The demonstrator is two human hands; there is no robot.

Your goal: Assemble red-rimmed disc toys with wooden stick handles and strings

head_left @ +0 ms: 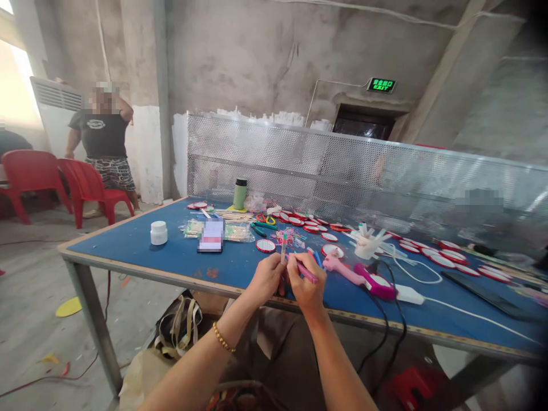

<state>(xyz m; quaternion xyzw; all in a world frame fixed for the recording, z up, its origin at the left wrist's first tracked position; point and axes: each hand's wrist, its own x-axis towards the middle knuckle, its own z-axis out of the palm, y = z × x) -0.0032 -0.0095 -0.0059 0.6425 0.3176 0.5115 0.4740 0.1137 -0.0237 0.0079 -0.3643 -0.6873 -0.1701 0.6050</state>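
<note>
My left hand (pixel 269 275) is closed around a slim, pale wooden-looking stick (pixel 283 249) that stands upright with a greenish tip. My right hand (pixel 306 291) grips a magenta pen (pixel 306 272) like a writing tool, its front end close to the stick. Whether pen and stick touch, I cannot tell. Just beyond my hands lie a round white disc with a red rim (pixel 265 245) and a pile of small coloured pieces (pixel 289 236). Blue pens (pixel 315 257) lie past my right hand, beside a second red-rimmed disc (pixel 332 250).
On the blue table (pixel 240 274) are a white jar (pixel 158 233), phone (pixel 211 235), green bottle (pixel 240 194), green-handled pliers (pixel 262 229) and several more discs. A pink-and-magenta tool (pixel 378 285) and cables lie right. Behind rises a perforated metal screen (pixel 274 154); a person (pixel 105 137) stands far left.
</note>
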